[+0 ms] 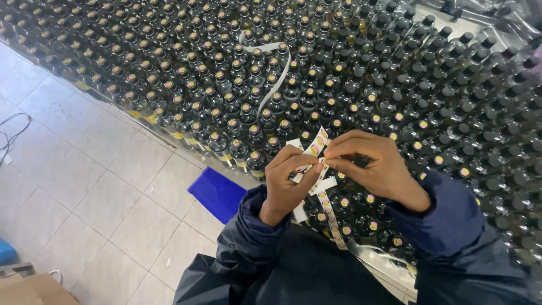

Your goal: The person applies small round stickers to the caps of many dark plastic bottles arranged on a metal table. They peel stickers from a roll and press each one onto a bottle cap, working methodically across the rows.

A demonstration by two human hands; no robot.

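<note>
I see my left hand (pixel 285 183) and my right hand (pixel 375 166) brought together just above the near rows of dark glass bottles (pixel 350 90), which stand packed tight across the bench (pixel 389 265). Both hands work the same sticker strip (pixel 330 217), a white backing ribbon carrying small round pink-and-yellow stickers. The left grip is clenched on the strip: thumb and forefinger pinch it near the middle, the other fingers curled under, with a white end of the ribbon poking out below the palm. The right grip is also pinched shut, its fingertips (pixel 333 161) meeting the strip just beside the left thumb; whether they hold the backing itself or one sticker peeling off it, I cannot tell. From the pinch, one short end of the strip stands up above the fingers and a longer tail hangs down toward my dark blue jacket (pixel 265 265).

Many bottle caps near the hands already wear a round sticker; the caps farther right look plain black. A loose white ribbon (pixel 276 73) lies curled over the bottle tops further back. Below left, a blue crate (pixel 217 192) sits on the tiled floor (pixel 84 186).
</note>
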